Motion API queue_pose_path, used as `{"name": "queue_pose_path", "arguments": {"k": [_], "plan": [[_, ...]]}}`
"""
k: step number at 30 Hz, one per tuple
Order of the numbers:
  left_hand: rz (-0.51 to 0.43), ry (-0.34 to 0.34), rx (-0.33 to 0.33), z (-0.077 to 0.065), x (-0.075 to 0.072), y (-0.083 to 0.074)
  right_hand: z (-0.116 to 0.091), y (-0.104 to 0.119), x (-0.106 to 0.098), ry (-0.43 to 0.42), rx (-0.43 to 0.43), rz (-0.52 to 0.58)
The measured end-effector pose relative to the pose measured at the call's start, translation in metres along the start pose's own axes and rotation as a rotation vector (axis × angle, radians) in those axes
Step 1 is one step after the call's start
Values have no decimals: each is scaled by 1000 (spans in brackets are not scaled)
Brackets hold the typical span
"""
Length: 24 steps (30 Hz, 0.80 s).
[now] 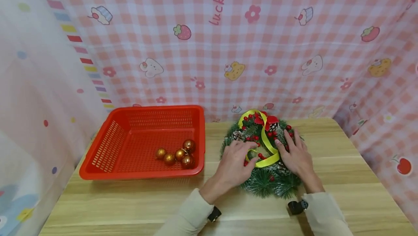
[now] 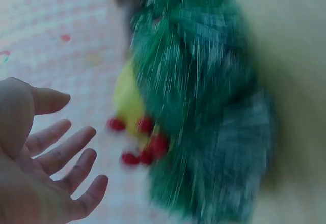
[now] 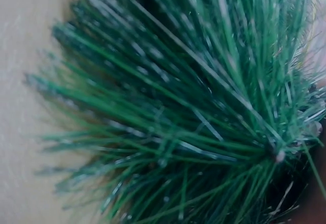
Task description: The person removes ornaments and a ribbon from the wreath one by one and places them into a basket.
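A green wreath [image 1: 263, 183] lies on the table, trimmed with red berries [image 2: 159, 145], a red flower [image 1: 271, 121] and frosted pine cones. A yellow ribbon [image 1: 269, 161] loops loosely across its top and middle. Over the wreath's left side is my left hand [image 1: 233, 161], thumb and fingers parted; in the left wrist view its palm [image 2: 30, 168] shows nothing held. My right hand [image 1: 296, 157] rests on the right side with fingers spread, thumb close to the ribbon. Green needles [image 3: 204, 122] fill the right wrist view, hiding most of that hand.
To the left stands a red plastic basket [image 1: 140, 174] with several shiny gold-brown balls [image 1: 187, 161] in its near right corner. The wooden tabletop [image 1: 137, 207] meets a pink checked curtain [image 1: 209, 54] behind. More curtain hangs at both sides.
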<state>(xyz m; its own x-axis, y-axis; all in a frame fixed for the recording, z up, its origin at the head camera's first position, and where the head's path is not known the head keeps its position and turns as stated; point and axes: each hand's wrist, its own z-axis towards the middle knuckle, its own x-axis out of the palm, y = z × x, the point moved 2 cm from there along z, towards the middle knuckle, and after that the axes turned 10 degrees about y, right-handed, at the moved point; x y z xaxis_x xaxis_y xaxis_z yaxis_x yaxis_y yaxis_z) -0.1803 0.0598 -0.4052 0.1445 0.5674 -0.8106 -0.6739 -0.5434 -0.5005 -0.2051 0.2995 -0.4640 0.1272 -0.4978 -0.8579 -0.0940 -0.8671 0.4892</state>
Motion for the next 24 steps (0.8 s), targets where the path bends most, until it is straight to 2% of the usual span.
{"name": "queue_pose_path", "arguments": {"k": [4,6,9,12,16,20,24], "plan": [[-24,135,-57,18,25,-7,1,0,1,-2,11,-7],[-15,178,-86,23,34,-7,1,-1,1,-2,14,-5],[-2,175,-101,30,43,-5,1,-2,0,-9,15,-2],[-28,103,-83,31,42,-4,1,-1,0,-13,8,5],[-195,35,-75,30,34,-3,0,1,0,-17,-2,8],[-422,28,-107,26,25,-3,0,1,0,-10,-3,9],[-574,4,-100,21,11,-4,-1,0,1,-2,-2,18]]}}
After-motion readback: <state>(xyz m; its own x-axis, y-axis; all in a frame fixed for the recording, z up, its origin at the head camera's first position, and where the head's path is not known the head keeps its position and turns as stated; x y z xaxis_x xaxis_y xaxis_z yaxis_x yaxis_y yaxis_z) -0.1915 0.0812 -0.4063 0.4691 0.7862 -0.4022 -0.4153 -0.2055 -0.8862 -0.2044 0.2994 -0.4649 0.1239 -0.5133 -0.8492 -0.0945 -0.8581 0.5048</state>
